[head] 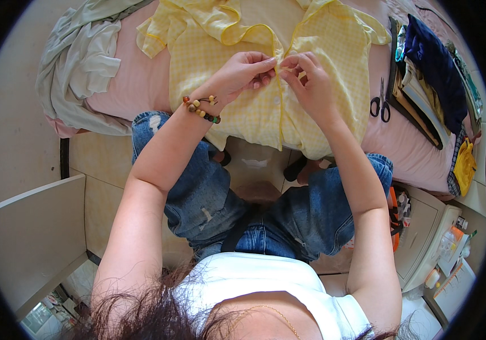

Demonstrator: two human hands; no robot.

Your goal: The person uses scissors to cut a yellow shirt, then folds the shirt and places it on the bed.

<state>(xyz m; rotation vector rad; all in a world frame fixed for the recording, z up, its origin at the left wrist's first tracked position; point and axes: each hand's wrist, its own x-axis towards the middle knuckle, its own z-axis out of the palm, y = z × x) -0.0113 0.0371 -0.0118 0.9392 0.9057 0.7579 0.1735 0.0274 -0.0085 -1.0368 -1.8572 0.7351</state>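
Observation:
A yellow-and-white checked short-sleeved shirt (243,114) with yellow piping lies spread before me over the edge of a pink-covered bed. My left hand (249,72), a beaded bracelet (200,109) at its wrist, pinches the piped front edge between thumb and fingers. Close beside it on the right, my right hand (304,72) has its thumb and fingertips on the other front edge, near a pale button (292,53). Another button (277,100) shows lower on the front. The shirt's front is joined below my hands and parts above them.
Black-handled scissors (381,104) lie right of the shirt on the pink sheet (409,159). Folded clothes (436,80) are piled at the far right; grey-green fabric (73,72) is heaped at the left. A cabinet (419,229) stands lower right, a pale panel (34,238) lower left.

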